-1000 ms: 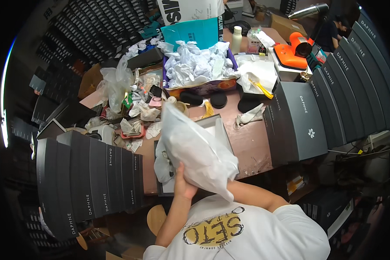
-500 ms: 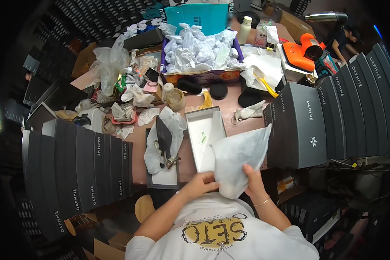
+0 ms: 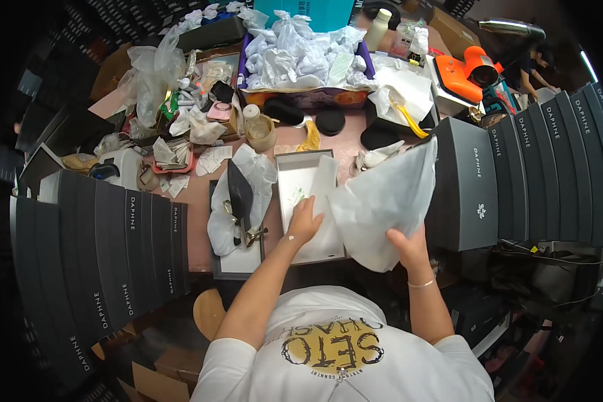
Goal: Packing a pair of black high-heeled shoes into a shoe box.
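My right hand [image 3: 411, 248] grips a white, translucent bag [image 3: 385, 204] by its lower right edge and holds it up over the table's front edge. What the bag contains cannot be made out. Over the open grey shoebox [image 3: 283, 181] with a white inside is my left hand [image 3: 304, 222], its thumb apart from the fingers and nothing visibly held. Its fingertips are beside a white strip [image 3: 324, 181] in that box; whether they touch it is unclear. Left of it, a dark shoe [image 3: 238, 191] with metallic parts lies on white tissue paper [image 3: 261, 171] over a second shoebox [image 3: 242, 262].
Rows of dark shoeboxes stand at left [image 3: 107, 248] and right [image 3: 465, 187]. Behind are a purple-edged box of crumpled paper [image 3: 295, 60], a glass jar [image 3: 260, 134], a yellow-handled brush [image 3: 409, 120] and an orange device [image 3: 459, 77]. Another person [image 3: 536, 70] works at the far right.
My left hand has let go of the bag and moved forward over the open shoebox. My right hand has carried the bag forward and to the right.
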`<control>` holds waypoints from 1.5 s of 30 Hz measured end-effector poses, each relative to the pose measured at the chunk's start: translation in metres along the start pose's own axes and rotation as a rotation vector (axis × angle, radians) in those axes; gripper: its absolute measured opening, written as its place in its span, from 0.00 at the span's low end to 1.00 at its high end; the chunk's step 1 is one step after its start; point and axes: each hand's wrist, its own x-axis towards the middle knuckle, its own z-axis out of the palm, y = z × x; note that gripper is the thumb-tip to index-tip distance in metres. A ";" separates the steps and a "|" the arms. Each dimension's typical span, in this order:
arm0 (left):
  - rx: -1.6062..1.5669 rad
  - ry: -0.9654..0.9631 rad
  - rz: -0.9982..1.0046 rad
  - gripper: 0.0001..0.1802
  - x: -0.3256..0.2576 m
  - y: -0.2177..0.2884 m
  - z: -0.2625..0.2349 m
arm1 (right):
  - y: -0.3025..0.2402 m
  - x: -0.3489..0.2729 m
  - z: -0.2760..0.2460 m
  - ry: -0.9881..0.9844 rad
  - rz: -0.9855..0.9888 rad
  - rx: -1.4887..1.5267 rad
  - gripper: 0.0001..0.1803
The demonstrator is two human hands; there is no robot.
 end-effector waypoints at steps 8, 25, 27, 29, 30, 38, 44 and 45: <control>0.522 -0.141 0.012 0.31 -0.007 0.032 0.016 | -0.028 0.007 0.006 0.105 -0.174 -0.008 0.46; -0.090 0.575 -0.221 0.14 -0.060 0.091 -0.178 | 0.179 0.052 0.094 -0.436 -0.088 -0.852 0.36; -0.184 0.547 -0.279 0.14 -0.074 0.083 -0.170 | 0.193 0.044 0.108 -0.382 -0.022 -1.202 0.39; -0.355 0.564 -0.328 0.13 -0.085 0.074 -0.150 | 0.188 0.038 0.092 -0.212 -0.158 -0.954 0.41; -0.390 0.490 -0.391 0.13 -0.085 0.078 -0.142 | 0.182 0.039 0.081 -0.132 -0.234 -0.834 0.42; -0.964 -0.025 -0.518 0.20 -0.060 0.045 -0.027 | 0.149 0.047 0.083 -0.320 -0.216 -0.857 0.38; -0.023 0.523 -0.300 0.25 -0.103 -0.008 -0.123 | 0.231 0.059 0.087 -0.269 -0.251 -0.848 0.28; -0.020 0.553 -0.338 0.26 -0.101 -0.016 -0.129 | 0.234 0.060 0.088 -0.292 -0.259 -0.864 0.27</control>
